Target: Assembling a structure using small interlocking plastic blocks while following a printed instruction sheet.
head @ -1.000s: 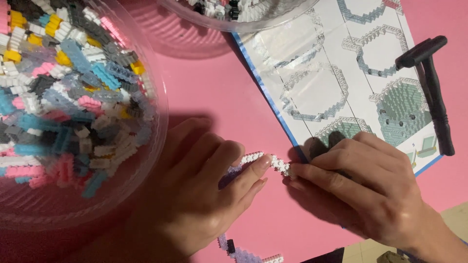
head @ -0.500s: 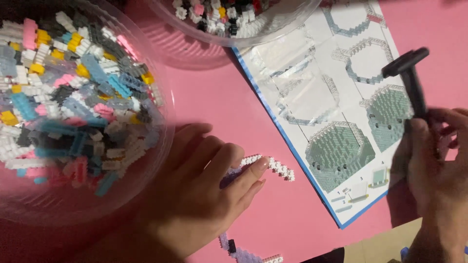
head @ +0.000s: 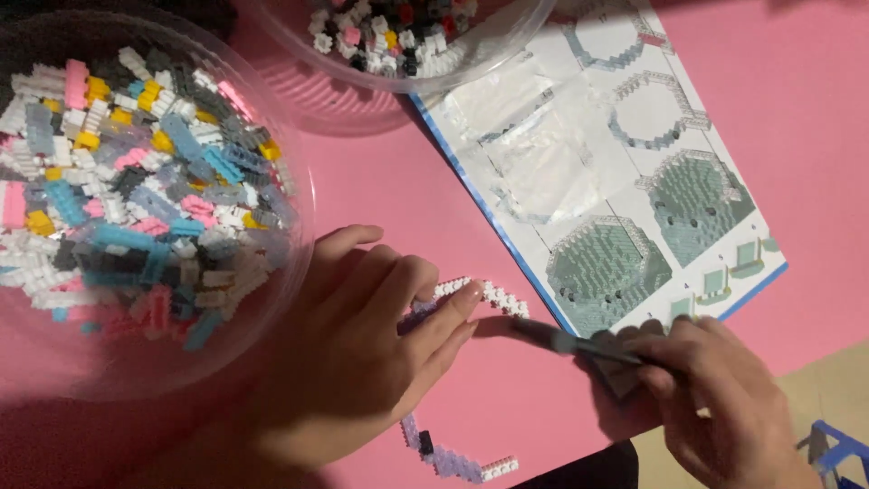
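A partly built ring of small bricks (head: 457,380), white and lilac, is pinned flat on the pink table (head: 797,109) under the fingers of the left hand (head: 362,362), pressed down rather than closed around it. A dark lever tool (head: 579,345) is gripped in the right hand (head: 715,398), its tip set against the ring's white end. Only one outline appears assembled; against the instruction sheet (head: 615,181), the filled layers seem left, and the clear bowl (head: 272,299) is full of loose bricks.
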